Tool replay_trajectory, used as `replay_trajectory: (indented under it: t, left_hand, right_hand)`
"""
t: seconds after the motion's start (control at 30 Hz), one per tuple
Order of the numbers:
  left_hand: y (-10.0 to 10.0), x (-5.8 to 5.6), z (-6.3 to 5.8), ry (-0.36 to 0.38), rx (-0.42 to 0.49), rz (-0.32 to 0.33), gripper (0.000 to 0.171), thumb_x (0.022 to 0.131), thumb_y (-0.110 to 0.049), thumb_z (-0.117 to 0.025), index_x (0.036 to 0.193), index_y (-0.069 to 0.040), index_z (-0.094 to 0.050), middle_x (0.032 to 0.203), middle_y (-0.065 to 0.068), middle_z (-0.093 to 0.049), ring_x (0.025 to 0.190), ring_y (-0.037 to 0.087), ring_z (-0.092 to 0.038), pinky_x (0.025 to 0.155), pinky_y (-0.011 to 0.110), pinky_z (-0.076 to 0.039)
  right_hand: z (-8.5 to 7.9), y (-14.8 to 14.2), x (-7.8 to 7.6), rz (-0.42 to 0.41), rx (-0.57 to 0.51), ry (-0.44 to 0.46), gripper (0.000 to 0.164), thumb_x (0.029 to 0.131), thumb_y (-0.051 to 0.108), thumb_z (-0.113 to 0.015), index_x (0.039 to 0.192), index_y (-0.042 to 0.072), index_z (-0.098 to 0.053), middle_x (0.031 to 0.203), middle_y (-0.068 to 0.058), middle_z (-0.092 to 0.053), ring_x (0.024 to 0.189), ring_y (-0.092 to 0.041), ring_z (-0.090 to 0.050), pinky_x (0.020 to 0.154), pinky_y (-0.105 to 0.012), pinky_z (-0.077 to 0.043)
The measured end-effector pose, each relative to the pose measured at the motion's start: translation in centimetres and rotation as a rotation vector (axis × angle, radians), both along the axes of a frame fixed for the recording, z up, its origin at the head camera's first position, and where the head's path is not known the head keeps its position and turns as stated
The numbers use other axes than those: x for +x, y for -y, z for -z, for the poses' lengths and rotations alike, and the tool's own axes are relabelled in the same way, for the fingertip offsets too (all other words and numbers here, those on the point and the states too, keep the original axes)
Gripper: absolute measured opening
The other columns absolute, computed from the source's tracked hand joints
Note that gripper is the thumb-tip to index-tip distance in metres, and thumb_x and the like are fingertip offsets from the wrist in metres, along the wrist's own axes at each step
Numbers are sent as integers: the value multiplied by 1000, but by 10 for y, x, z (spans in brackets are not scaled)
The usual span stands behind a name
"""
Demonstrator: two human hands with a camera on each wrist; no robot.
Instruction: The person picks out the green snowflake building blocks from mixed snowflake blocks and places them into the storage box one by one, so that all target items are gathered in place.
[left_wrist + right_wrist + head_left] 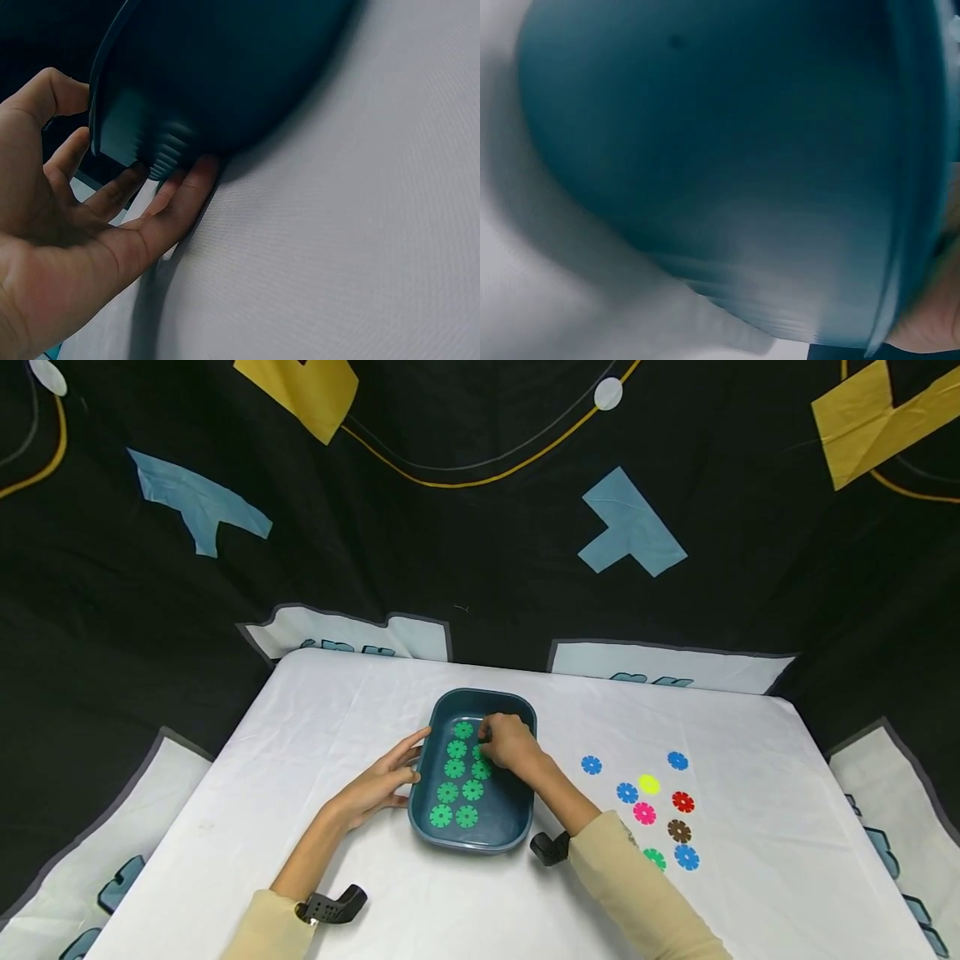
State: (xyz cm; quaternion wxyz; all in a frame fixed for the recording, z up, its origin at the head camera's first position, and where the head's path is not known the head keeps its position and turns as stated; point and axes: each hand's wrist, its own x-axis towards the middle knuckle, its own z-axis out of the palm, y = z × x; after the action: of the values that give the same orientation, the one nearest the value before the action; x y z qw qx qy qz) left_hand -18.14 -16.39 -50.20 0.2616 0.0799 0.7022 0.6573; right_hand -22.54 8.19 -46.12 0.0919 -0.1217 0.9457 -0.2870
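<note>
A dark teal tray [491,837] stands on the white table, with green notched discs [454,768] laid inside in two columns. At its left side my left hand [382,783] holds the tray; in the left wrist view thumb and fingers meet its rim and outer wall [225,90]. My right hand [512,745] reaches into the tray near the far end of the right column. Its fingers are bent together and pinch a notched disc, mostly hidden, dark in shadow. The right wrist view mainly shows the tray's outer wall [727,165].
On the table right of the tray lie loose notched discs: blue [627,792], yellow [648,785], red [682,802], pink [644,813], brown [679,832] and a green one [655,858] partly behind my right sleeve [637,885]. A black cloth [465,568] hangs behind.
</note>
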Motion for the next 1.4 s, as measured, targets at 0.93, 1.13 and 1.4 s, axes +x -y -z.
replay_trajectory:
  t: [0.93, 1.13, 1.4]
  left_hand:
    - [-2, 2, -4, -5, -30, -5, 75, 95, -9, -52, 159, -36, -24, 164, 13, -15, 142, 40, -29, 87, 51, -48]
    - [-1, 2, -3, -6, -38, -18, 75, 94, -9, -52, 158, -37, -25, 163, 13, -17, 139, 40, -32, 86, 49, -48]
    - [-2, 2, 0, -9, -40, -30, 76, 93, -9, -52, 158, -39, -26, 162, 13, -20, 138, 41, -35, 85, 49, -49]
  right_hand:
    - [-31, -161, 110, 146, -120, -43, 17, 90, 17, -75, 105, 10, -73, 86, 5, -65, 80, -15, -65, 78, -39, -50]
    - [-14, -190, 140, 256, -83, 64, 29, 87, 21, -78, 112, 7, -72, 93, 3, -66, 82, -17, -60, 70, -32, -50]
    - [12, -214, 162, 325, -44, 158, 39, 80, 16, -83, 116, 7, -70, 104, -3, -65, 86, -20, -55, 67, -31, -50]
